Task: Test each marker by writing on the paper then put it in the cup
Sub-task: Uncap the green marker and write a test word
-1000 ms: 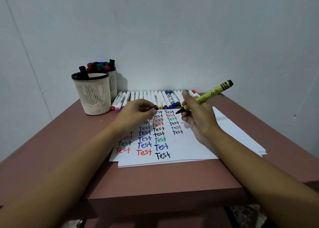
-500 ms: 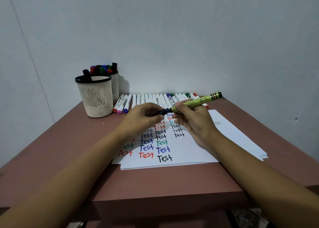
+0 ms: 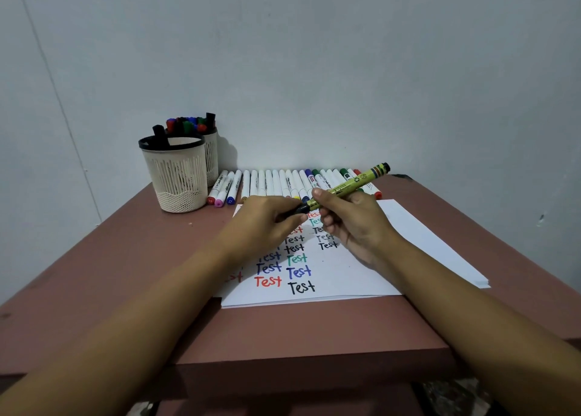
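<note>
- Right hand [image 3: 355, 223] grips marker [image 3: 349, 184] mid-barrel, thumb on top, fingers curled under.
- Marker has a yellow-green barrel. It is held in the air over the far edge of the paper [image 3: 408, 236], tilted, with the tail toward 2 o'clock and the cap end toward 8 o'clock.
- Left hand [image 3: 264, 223] pinches black cap [image 3: 300, 209] at the marker's 8 o'clock end. Cap meets barrel; can't tell if fully seated.
- Hands sit just beside each other above the paper's top rows.
- Paper is a white stack on table [image 3: 125, 258], with "Test" written in red, blue, green and black.
- Cup [image 3: 176, 176] is cream mesh with a black rim, at 10 o'clock from the paper, well apart from the marker. One dark marker end shows above its rim.
- Second cup [image 3: 212, 160] is just behind at 1 o'clock, packed with markers.
- Marker row [image 3: 276, 183] lies side by side at 12 o'clock of the paper, along the wall.
</note>
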`<state>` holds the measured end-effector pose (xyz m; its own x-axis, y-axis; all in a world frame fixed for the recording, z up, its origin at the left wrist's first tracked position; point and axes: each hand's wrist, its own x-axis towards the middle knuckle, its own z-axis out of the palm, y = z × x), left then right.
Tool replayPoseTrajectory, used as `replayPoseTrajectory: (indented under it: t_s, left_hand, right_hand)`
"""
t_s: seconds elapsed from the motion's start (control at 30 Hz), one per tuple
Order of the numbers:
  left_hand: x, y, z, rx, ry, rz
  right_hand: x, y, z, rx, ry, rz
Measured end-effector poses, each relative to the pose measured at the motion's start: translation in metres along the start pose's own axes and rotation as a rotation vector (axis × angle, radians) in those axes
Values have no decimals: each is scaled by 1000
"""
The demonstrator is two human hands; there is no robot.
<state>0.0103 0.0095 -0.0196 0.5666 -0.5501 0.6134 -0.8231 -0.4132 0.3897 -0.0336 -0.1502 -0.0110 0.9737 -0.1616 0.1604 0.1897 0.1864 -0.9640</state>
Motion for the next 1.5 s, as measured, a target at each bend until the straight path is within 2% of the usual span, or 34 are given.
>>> replayPoseTrajectory:
  t_s: [0.17, 0.27, 0.4, 0.5, 0.63, 0.7, 0.83, 0.9, 0.97, 1.0, 1.07, 1.17, 1.4, 1.5]
  left_hand:
    - [4, 2, 5, 136, 82, 129]
    - [5, 4, 9, 172, 130, 150]
    - [6, 2, 10, 197, 111, 144]
    - [6, 1, 6, 48, 103, 19]
    - [7, 3, 2, -369, 115, -273]
    - [7, 4, 0, -518, 129, -330]
    - [11, 5, -15, -624, 268, -409]
    - [12, 2, -24, -744, 367, -463]
    - [13, -3, -34, -858, 481, -508]
    - [14, -5, -38, -871, 532, -521]
    - [19, -10, -51, -824, 613, -531]
    - [28, -15, -76, -622, 646, -494]
    - [54, -26, -165, -73, 717, -453]
    - [58, -24, -193, 192, 664, -428]
  right_hand:
    - [3, 1, 3, 22, 43, -4]
    - [6, 1, 4, 31, 69, -4]
    - [7, 1, 2, 5, 52, 15]
    - [7, -1, 2, -28, 30, 37]
    - [7, -7, 2, -28, 16, 43]
    - [6, -7, 2, 25, 2, 57]
    - [10, -8, -3, 109, 53, 56]
    - [12, -4, -6, -168, 145, -31]
    - [12, 6, -9, -634, 188, -188]
    - [11, 11, -12, -844, 154, -232]
    - [12, 19, -15, -1112, 31, -216]
    - [15, 27, -18, -1334, -81, -184]
    - [13, 25, -15, -1397, -88, -198]
    - [13, 25, -14, -1398, -88, -208]
